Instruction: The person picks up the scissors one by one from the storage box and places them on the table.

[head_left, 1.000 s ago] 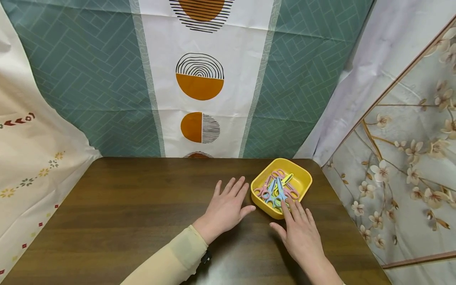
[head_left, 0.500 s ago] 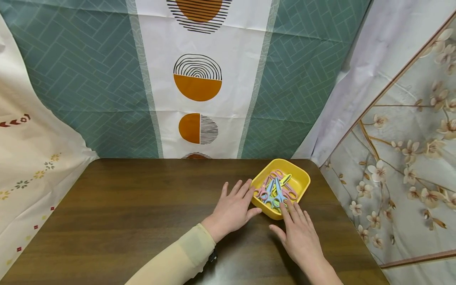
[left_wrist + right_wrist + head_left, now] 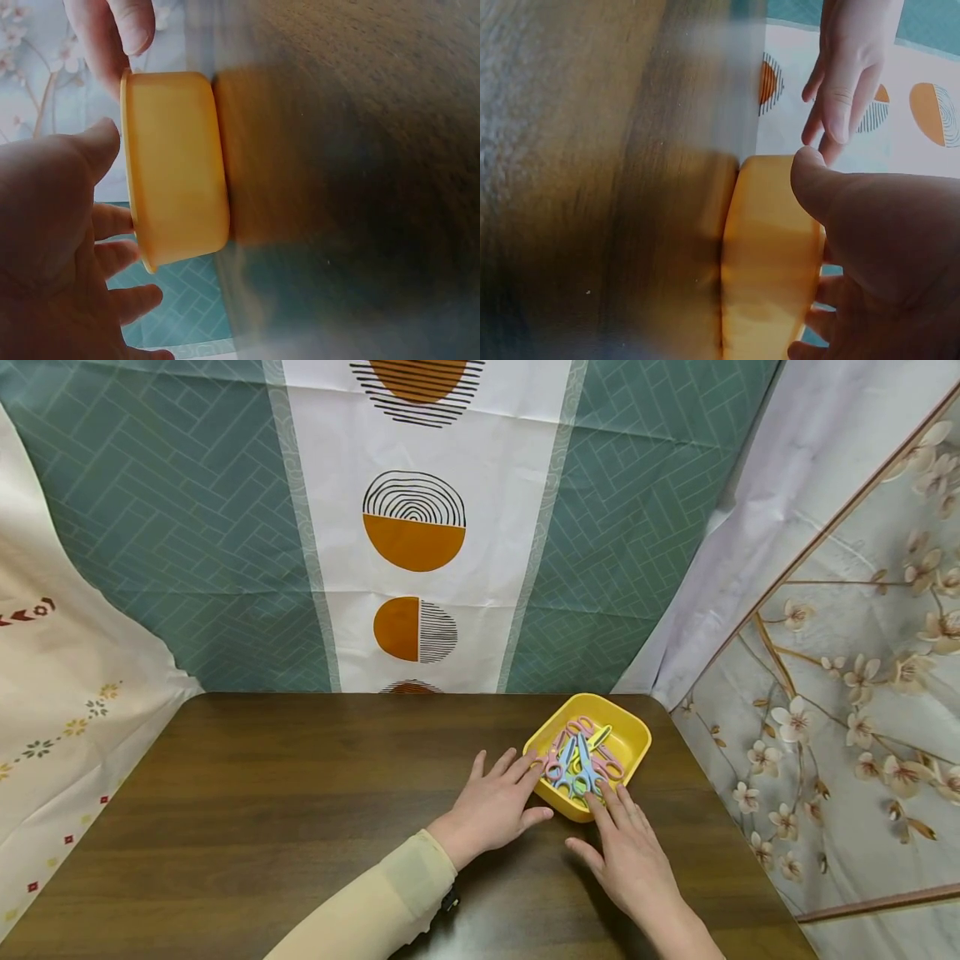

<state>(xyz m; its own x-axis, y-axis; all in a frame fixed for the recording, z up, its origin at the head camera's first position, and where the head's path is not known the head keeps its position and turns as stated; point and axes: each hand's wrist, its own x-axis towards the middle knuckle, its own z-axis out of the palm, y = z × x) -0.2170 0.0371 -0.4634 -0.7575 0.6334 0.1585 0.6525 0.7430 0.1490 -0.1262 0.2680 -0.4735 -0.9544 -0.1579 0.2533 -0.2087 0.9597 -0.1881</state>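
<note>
A yellow plastic bin stands at the table's back right, holding several small scissors. Among them are blue scissors, pink scissors and yellow ones. At the bin's left side is my left hand, palm down with fingers spread, its fingertips right at the rim. My right hand reaches to the front right side, fingers extended and fingertips over the front rim. In both wrist views the bin's side wall rises between the table and the hands. Neither hand grips anything.
The dark brown wooden table extends left and forward of the bin. Behind it hangs a green and white patterned curtain. A floral curtain borders the right side and a cream cloth the left.
My left hand has moved right, from beside the bin to its left rim. The right hand stays nearly in place at the front rim. The head view has shifted slightly.
</note>
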